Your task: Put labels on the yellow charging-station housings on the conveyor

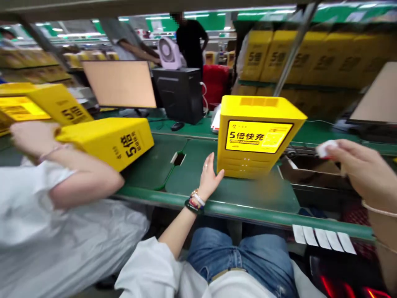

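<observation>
A yellow box (248,161) with black lettering and a lit-looking front panel stands upright on the green worktop (192,165) before me. My left hand (209,180) is at its lower left edge, fingers straight and thumb apart; whether it touches the box I cannot tell. Out to the right, away from the box, my right hand (359,161) pinches a small white piece (327,147) between thumb and fingers. Its exact kind is blurred. White label strips (324,239) hang in a row from the front edge of the bench, below my right hand.
At my left, a co-worker's arm (83,178) reaches round a tilted yellow box (114,140). Behind stand a monitor (120,85), a black computer case (181,93) and a mouse (178,126). An open carton (313,169) sits right of my box. Wrapped yellow boxes (319,58) fill the shelf behind.
</observation>
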`<state>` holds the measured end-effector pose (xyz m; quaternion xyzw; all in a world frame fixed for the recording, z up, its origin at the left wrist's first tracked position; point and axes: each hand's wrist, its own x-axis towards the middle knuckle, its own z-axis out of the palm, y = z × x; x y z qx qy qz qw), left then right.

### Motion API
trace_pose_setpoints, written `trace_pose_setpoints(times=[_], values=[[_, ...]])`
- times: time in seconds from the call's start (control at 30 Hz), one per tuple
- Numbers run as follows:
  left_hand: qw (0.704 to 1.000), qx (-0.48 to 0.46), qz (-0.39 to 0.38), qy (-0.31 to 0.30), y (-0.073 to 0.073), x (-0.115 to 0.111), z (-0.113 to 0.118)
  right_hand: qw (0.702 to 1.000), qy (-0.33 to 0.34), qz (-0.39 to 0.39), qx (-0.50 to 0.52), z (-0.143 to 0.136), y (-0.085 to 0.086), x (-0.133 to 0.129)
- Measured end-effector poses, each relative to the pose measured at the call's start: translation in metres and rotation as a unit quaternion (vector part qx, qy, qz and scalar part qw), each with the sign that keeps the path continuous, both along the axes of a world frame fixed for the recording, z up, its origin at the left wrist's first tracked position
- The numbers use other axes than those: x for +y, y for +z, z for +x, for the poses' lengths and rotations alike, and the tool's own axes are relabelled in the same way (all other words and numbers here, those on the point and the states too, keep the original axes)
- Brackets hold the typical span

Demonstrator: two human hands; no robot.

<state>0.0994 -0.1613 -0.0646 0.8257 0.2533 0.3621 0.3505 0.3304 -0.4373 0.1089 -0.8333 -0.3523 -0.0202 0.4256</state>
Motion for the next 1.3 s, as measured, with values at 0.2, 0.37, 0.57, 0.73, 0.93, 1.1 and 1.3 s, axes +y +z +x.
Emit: trace_pose_setpoints(times=[0.2,0.37,0.57,0.73,0.93,1.1,1.3], values=[[0.998,-0.055,-0.040,0.018,0.009,0.032,0.068,0.972,0.175,-0.079,0.134,-0.010,0.002,0.011],[0.995,-0.043,-0.063,0.064,0.012,0.025,0.067,0.929,0.311,-0.131,0.151,-0.017,0.005,0.030],[0.990,-0.007,-0.095,0.100,0.039,0.012,0.070,0.917,0.299,-0.127,0.230,0.021,0.020,0.080],[0.989,-0.003,-0.108,0.099,0.072,0.029,0.090,0.922,0.303,-0.127,0.204,0.060,0.039,0.100],[0.988,-0.044,-0.103,0.104,0.081,0.047,0.119,0.984,0.172,-0.039,0.007,0.043,0.061,0.099],[0.990,-0.059,-0.073,0.101,0.078,0.048,0.126,0.972,0.215,-0.093,0.020,0.029,0.034,0.135],[0.994,-0.047,-0.054,0.086,0.075,0.058,0.130,0.966,0.235,-0.098,0.037,0.029,0.000,0.194]])
